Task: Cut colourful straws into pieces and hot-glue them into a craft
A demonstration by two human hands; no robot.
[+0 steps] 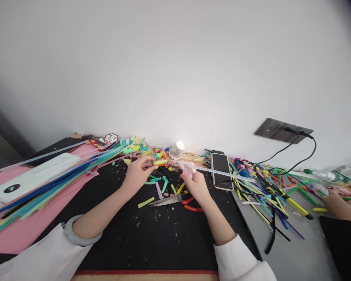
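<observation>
My right hand (196, 185) is wrapped round a pink glue gun (188, 167), with a long clear glue stick (225, 173) sticking out of its back to the right. Its nozzle end points left, toward my left hand (139, 173). Between the left fingertips is a short yellow and orange pipe cleaner piece (160, 163), close to the nozzle; whether they touch I cannot tell. Below the hands, red-handled scissors (169, 200) lie partly open on the black mat (128, 234). Cut pipe cleaner pieces (158, 190) are scattered around them.
A white paper cup (177, 150) stands by the wall. Phones (221, 171) lie right of the glue gun. Long pipe cleaners (67, 181) and a white box (32, 177) cover pink paper at left. At right are more pipe cleaners, cables (314, 156) and another person's hand (342, 207).
</observation>
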